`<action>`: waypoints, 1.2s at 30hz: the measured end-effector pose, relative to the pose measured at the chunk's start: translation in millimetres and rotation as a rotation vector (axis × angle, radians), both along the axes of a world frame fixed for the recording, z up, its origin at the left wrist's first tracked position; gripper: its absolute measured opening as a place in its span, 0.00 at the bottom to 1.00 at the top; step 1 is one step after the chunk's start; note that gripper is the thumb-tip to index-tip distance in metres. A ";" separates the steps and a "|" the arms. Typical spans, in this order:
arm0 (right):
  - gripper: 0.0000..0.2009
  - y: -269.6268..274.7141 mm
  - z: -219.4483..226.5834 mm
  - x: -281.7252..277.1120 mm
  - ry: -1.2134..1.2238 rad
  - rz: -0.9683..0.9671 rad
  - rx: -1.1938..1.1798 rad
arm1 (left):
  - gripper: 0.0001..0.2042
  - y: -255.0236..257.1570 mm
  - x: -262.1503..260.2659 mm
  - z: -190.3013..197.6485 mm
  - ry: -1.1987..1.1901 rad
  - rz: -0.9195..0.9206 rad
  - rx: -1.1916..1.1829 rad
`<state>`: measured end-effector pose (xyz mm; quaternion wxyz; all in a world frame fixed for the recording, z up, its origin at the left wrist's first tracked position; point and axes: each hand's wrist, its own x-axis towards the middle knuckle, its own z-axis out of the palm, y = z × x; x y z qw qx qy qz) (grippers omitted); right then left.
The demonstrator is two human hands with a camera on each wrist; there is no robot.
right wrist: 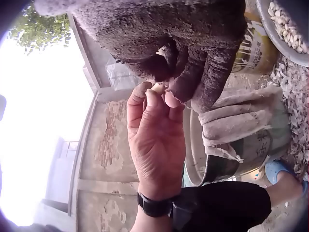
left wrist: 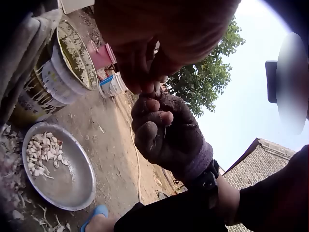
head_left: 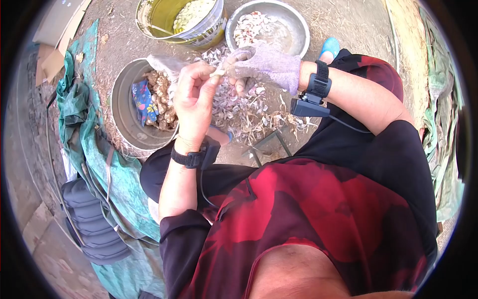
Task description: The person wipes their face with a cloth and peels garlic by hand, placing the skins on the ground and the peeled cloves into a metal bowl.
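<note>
Between thumb and fingers, my bare left hand [head_left: 194,99] pinches a pale garlic clove [right wrist: 158,88]. My right hand [head_left: 269,66], in a dirt-stained lilac glove with bare fingertips showing, meets it from the other side, its curled fingers gripping at the clove. Both hands are raised over a heap of garlic skins [head_left: 244,117] on the ground. Part of the clove is hidden behind the fingertips.
A metal basin [head_left: 295,42] of cloves stands ahead, beside a yellow bucket [head_left: 211,32] holding pale cloves. At left, a grey bucket [head_left: 124,117] contains garlic bulbs [head_left: 162,102] and a blue floral cloth [head_left: 143,103]. A pale cloth [right wrist: 241,116] drapes over its rim.
</note>
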<state>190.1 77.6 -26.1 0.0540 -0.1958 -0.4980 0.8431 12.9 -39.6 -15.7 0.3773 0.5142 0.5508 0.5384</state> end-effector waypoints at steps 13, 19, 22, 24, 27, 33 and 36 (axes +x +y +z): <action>0.14 -1.1 -1.4 -1.0 0.101 -0.104 0.209 | 0.14 1.2 13.5 4.1 -0.286 0.036 -0.291; 0.11 -4.1 26.2 1.2 0.171 -0.032 0.080 | 0.12 4.5 -0.4 -9.4 -0.617 0.113 -0.354; 0.10 -6.7 28.4 5.9 0.130 0.135 0.089 | 0.11 12.0 -11.4 -4.1 -0.648 0.169 -0.279; 0.09 -8.1 29.3 7.0 0.008 0.278 0.307 | 0.10 24.3 -20.9 4.1 -0.620 0.183 -0.238; 0.09 -25.3 -1.9 7.5 -0.037 0.408 0.459 | 0.11 56.2 -36.2 19.0 -0.588 0.186 -0.153; 0.19 -41.6 -3.3 23.8 -0.295 0.752 1.116 | 0.30 105.4 -52.2 53.8 -0.080 0.309 -0.142; 0.18 -44.6 -32.6 27.1 -0.293 0.754 1.314 | 0.23 87.3 -35.5 55.6 0.059 0.215 -0.206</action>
